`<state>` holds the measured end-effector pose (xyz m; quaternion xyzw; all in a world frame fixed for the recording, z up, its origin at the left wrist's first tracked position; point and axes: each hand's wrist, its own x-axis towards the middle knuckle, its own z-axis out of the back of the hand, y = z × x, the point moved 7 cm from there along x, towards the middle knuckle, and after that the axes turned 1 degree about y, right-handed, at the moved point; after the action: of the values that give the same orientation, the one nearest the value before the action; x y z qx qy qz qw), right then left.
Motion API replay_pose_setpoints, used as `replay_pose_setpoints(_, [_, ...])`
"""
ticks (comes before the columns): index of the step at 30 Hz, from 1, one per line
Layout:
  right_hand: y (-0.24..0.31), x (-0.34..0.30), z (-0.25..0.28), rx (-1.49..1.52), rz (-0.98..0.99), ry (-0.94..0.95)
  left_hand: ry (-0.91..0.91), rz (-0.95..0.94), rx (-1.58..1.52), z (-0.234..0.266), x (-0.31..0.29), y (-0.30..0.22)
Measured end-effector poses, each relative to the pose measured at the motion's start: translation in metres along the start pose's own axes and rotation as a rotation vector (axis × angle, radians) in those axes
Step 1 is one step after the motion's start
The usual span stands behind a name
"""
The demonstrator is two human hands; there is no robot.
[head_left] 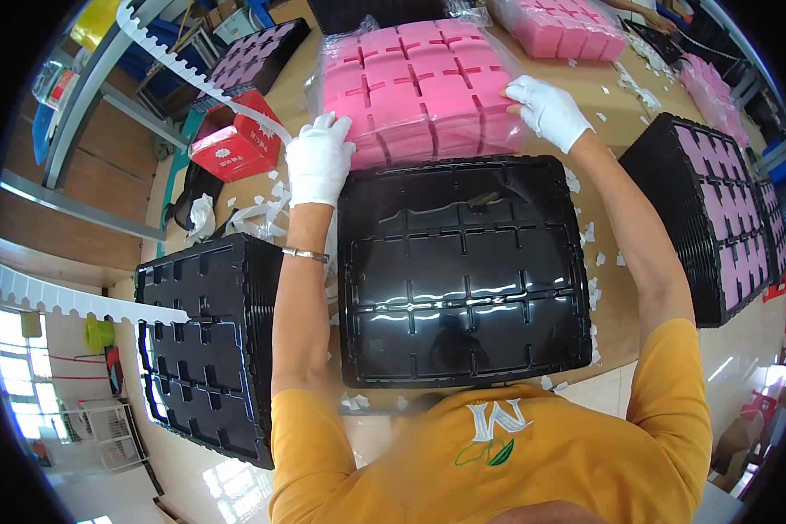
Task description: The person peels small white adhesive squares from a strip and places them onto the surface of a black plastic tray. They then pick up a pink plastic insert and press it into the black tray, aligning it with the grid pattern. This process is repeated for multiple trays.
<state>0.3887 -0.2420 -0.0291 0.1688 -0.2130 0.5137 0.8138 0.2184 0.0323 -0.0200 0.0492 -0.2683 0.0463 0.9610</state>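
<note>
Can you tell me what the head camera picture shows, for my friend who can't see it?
Two white-gloved hands, left hand and right hand, grip a pink foam block wrapped in clear plastic, just beyond an empty black plastic tray on a table. More black trays are stacked at the left.

A tray lies at the frame's centre on the table. Above it sits a foam block stack, the left hand and right hand at its lower corners. Tray stacks stand at lower left and right.
</note>
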Motion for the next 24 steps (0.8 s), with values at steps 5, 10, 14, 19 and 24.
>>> replay_pose_setpoints(5, [-0.013,0.011,0.0,0.313,-0.269,0.094,-0.147,-0.07,0.046,0.001,-0.007,0.001])
replay_pose_setpoints(10, [-0.018,0.023,0.001,0.263,-0.303,0.131,-0.209,-0.051,0.03,0.002,-0.01,0.002])
replay_pose_setpoints(14, [-0.035,0.033,-0.006,0.47,-0.328,0.242,-0.186,-0.023,-0.021,0.004,-0.008,0.002])
replay_pose_setpoints(19, [-0.04,0.042,-0.001,0.613,-0.482,0.424,-0.16,0.063,-0.084,0.009,-0.009,0.007])
replay_pose_setpoints(24, [-0.058,0.043,0.001,0.765,-0.647,0.303,-0.227,0.139,-0.176,0.02,-0.012,0.013])
